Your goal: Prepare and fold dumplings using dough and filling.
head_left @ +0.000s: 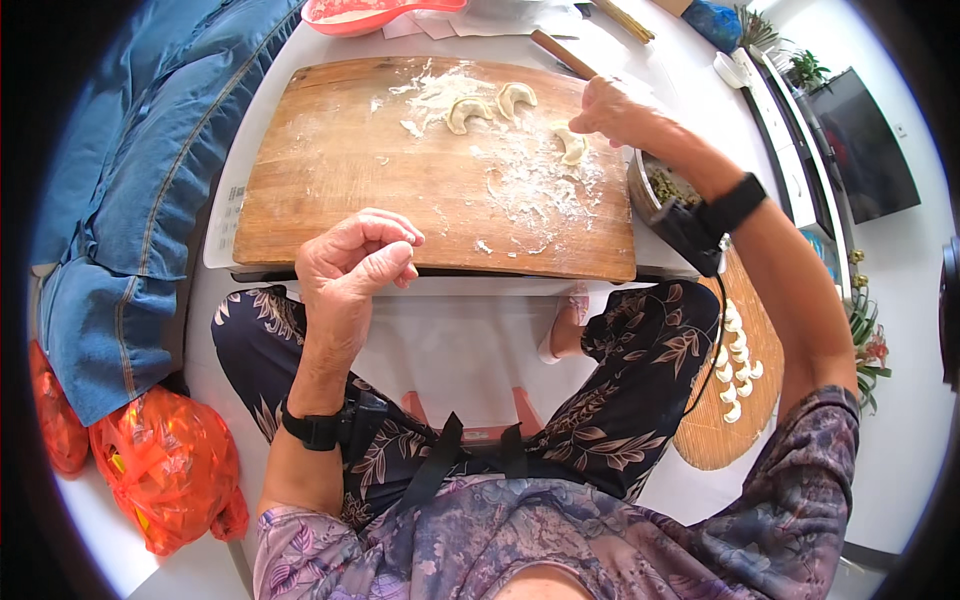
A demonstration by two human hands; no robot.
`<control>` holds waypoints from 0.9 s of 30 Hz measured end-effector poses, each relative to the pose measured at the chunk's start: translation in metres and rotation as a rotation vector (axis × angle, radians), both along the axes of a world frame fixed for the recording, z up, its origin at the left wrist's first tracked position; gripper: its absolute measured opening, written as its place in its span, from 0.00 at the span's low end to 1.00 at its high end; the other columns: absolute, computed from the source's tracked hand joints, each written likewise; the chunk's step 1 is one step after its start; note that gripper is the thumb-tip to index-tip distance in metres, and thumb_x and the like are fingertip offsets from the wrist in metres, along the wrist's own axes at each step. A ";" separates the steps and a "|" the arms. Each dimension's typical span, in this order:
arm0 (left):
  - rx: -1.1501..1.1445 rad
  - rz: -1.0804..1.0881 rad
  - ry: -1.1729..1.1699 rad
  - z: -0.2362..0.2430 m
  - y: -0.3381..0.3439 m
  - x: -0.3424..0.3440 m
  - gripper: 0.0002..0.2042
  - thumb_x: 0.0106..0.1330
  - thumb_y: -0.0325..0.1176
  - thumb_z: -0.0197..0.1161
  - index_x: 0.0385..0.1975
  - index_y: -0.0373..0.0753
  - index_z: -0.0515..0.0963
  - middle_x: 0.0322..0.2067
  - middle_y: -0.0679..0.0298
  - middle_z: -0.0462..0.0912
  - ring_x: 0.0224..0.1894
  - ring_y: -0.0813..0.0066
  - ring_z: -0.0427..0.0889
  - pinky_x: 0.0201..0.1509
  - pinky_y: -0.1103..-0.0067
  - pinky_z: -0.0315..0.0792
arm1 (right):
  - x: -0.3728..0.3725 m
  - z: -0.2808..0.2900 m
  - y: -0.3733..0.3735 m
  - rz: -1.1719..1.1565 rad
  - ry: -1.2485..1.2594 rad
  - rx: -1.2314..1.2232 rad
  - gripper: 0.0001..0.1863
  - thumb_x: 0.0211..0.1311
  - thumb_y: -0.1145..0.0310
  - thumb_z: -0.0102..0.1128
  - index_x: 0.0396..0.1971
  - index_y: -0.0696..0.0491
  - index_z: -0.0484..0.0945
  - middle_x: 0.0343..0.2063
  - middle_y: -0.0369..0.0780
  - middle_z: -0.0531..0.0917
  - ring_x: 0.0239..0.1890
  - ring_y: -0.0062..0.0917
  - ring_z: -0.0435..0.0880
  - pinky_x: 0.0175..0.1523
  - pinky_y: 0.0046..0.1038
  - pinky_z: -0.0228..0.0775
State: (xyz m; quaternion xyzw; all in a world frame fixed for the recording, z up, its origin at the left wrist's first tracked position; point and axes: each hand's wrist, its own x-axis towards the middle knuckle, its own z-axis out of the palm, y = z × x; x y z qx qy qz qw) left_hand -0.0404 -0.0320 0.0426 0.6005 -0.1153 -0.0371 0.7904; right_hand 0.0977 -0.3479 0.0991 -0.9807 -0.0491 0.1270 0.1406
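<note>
A single head-worn fisheye looks steeply down, close over the wooden board (430, 170) and lap.
</note>
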 end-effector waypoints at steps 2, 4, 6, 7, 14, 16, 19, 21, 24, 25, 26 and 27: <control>-0.001 0.006 -0.005 0.002 0.004 -0.003 0.04 0.58 0.24 0.60 0.29 0.29 0.78 0.32 0.56 0.79 0.25 0.77 0.76 0.30 0.84 0.70 | 0.028 -0.044 -0.031 -0.083 0.011 0.094 0.18 0.58 0.58 0.62 0.41 0.55 0.75 0.31 0.37 0.79 0.31 0.20 0.78 0.34 0.23 0.72; -0.018 -0.001 -0.006 0.003 0.004 -0.002 0.04 0.58 0.24 0.60 0.29 0.29 0.78 0.32 0.55 0.79 0.25 0.77 0.76 0.29 0.84 0.70 | 0.046 -0.075 -0.059 -0.122 0.032 0.109 0.18 0.61 0.59 0.60 0.47 0.54 0.77 0.35 0.36 0.81 0.33 0.20 0.79 0.36 0.23 0.73; -0.033 0.000 -0.012 0.004 0.006 -0.003 0.04 0.58 0.24 0.60 0.29 0.29 0.78 0.33 0.55 0.79 0.25 0.77 0.76 0.29 0.84 0.70 | 0.055 -0.097 -0.081 -0.034 0.053 0.235 0.18 0.63 0.60 0.56 0.49 0.54 0.75 0.36 0.35 0.81 0.33 0.20 0.79 0.34 0.22 0.72; -0.035 -0.002 -0.015 0.004 0.006 -0.003 0.04 0.58 0.24 0.60 0.29 0.29 0.78 0.32 0.55 0.79 0.25 0.77 0.76 0.29 0.84 0.70 | 0.056 -0.105 -0.094 0.008 0.062 0.293 0.18 0.64 0.61 0.55 0.49 0.55 0.74 0.37 0.35 0.81 0.32 0.20 0.78 0.34 0.21 0.71; 0.000 0.025 -0.022 0.003 0.014 -0.004 0.04 0.58 0.23 0.58 0.29 0.29 0.77 0.32 0.57 0.79 0.25 0.77 0.76 0.29 0.85 0.70 | 0.031 -0.071 0.000 0.032 -0.141 0.049 0.12 0.54 0.67 0.55 0.36 0.57 0.78 0.29 0.44 0.82 0.32 0.34 0.81 0.38 0.30 0.73; -0.007 0.019 -0.042 0.003 0.011 -0.004 0.03 0.58 0.23 0.58 0.28 0.29 0.78 0.32 0.57 0.79 0.25 0.77 0.76 0.29 0.84 0.70 | 0.013 -0.050 0.024 -0.008 -0.206 -0.081 0.11 0.51 0.71 0.52 0.32 0.59 0.80 0.34 0.53 0.81 0.39 0.44 0.82 0.45 0.38 0.72; -0.016 0.028 -0.035 0.005 0.007 -0.005 0.04 0.58 0.23 0.59 0.28 0.29 0.78 0.32 0.57 0.79 0.25 0.77 0.75 0.29 0.84 0.70 | 0.012 -0.051 0.028 0.004 -0.436 -0.243 0.12 0.47 0.66 0.53 0.31 0.55 0.80 0.30 0.50 0.82 0.33 0.44 0.81 0.43 0.38 0.70; -0.016 0.032 -0.028 0.005 0.001 -0.005 0.03 0.58 0.23 0.59 0.27 0.30 0.77 0.32 0.57 0.79 0.25 0.78 0.75 0.28 0.84 0.70 | 0.023 -0.054 0.011 -0.190 -0.194 0.155 0.10 0.48 0.69 0.60 0.30 0.58 0.79 0.27 0.47 0.82 0.32 0.36 0.83 0.37 0.29 0.77; 0.002 0.052 -0.019 0.005 0.002 -0.006 0.03 0.57 0.23 0.59 0.27 0.30 0.77 0.31 0.58 0.79 0.24 0.78 0.75 0.29 0.84 0.70 | 0.021 -0.020 0.012 -0.293 0.029 0.738 0.13 0.47 0.73 0.65 0.34 0.60 0.76 0.28 0.44 0.81 0.32 0.31 0.84 0.35 0.26 0.80; -0.007 0.047 -0.013 0.003 0.002 -0.005 0.03 0.57 0.22 0.60 0.28 0.30 0.78 0.31 0.59 0.79 0.24 0.78 0.76 0.29 0.84 0.70 | 0.004 0.006 0.020 -0.273 0.068 0.880 0.15 0.47 0.75 0.67 0.36 0.61 0.75 0.29 0.42 0.81 0.32 0.29 0.84 0.34 0.26 0.81; -0.011 0.046 -0.008 0.001 0.002 -0.005 0.02 0.57 0.22 0.60 0.28 0.30 0.78 0.31 0.60 0.79 0.25 0.79 0.76 0.29 0.84 0.71 | -0.008 0.020 0.026 -0.371 0.051 1.096 0.15 0.51 0.75 0.66 0.37 0.62 0.74 0.35 0.46 0.81 0.32 0.32 0.84 0.41 0.29 0.81; -0.001 0.050 -0.023 0.004 0.002 -0.005 0.02 0.57 0.22 0.60 0.28 0.30 0.78 0.31 0.60 0.79 0.25 0.79 0.76 0.29 0.84 0.71 | -0.006 0.028 0.019 -0.302 0.083 1.215 0.15 0.52 0.75 0.65 0.38 0.63 0.73 0.35 0.46 0.81 0.34 0.32 0.84 0.43 0.30 0.81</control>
